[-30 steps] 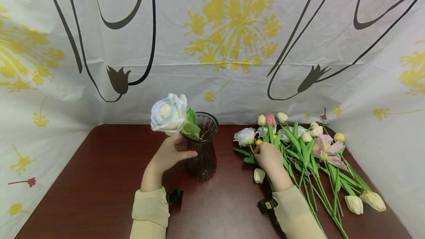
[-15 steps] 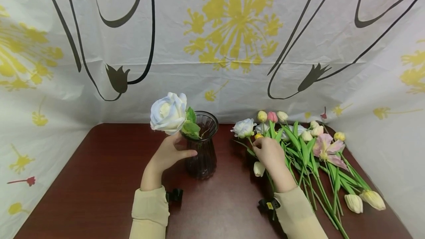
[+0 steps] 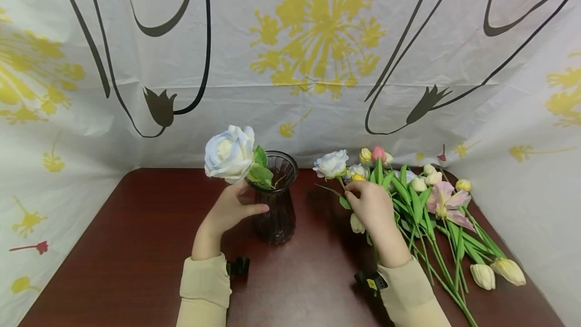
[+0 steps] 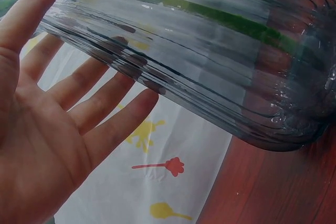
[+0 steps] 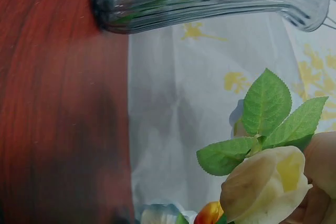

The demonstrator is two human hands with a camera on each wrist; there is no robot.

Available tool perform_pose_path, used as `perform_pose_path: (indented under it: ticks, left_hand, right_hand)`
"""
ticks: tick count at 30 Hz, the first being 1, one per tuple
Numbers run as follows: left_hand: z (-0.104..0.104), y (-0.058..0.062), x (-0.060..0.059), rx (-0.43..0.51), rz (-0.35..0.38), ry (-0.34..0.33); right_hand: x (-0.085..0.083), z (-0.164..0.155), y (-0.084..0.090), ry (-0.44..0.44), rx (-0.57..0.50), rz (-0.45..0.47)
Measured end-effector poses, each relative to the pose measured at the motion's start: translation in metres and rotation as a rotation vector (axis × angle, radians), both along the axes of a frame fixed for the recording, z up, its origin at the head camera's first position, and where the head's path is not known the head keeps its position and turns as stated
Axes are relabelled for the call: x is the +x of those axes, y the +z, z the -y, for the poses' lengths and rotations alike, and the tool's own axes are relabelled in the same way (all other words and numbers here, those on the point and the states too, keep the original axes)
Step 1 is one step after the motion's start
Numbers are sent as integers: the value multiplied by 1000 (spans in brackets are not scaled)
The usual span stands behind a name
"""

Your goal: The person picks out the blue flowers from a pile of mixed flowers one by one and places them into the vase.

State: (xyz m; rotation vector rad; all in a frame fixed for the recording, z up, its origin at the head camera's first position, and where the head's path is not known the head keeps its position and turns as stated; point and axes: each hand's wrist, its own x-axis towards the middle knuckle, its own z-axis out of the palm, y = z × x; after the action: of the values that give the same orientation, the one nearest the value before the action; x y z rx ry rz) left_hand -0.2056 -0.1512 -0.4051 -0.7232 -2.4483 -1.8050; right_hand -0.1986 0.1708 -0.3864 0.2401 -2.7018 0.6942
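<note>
No readable text, labels or numbers anywhere

Tabletop point(image 3: 136, 246): dark red-brown wood grain, glossy.

Backdrop point(image 3: 290, 64): white sheet hung behind and along both sides of the tabletop, creased, printed with large yellow flower bursts, thin dark curling stems and dark tulip shapes. Small red flower print point(image 3: 38, 249) low on the left side panel.

Loose flowers lying at the right of the tabletop, stems toward the near edge:
- pink lily point(image 3: 447, 205), open, among green leaves;
- two cream tulips point(image 3: 497, 272) side by side near the right edge;
- small yellow bud point(image 3: 464, 185) near the backdrop;
- pale buds point(image 3: 426, 178) clustered just left of it.
</note>
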Motion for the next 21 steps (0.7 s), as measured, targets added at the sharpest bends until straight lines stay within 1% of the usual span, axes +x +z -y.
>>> perform_pose_path:
  ticks: [5, 7, 14, 21]
  left_hand:
    - [0, 0, 0, -6, 8, 7]
    - [0, 0, 1, -2, 9, 6]
    - [0, 0, 0, 6, 4, 3]
    - [0, 1, 1, -24, 9, 26]
  right_hand:
    - [7, 2, 10, 45, -24, -87]
    - [9, 2, 13, 53, -53, -107]
    - [15, 1, 23, 55, -133, -188]
    - [21, -2, 31, 63, -191, -296]
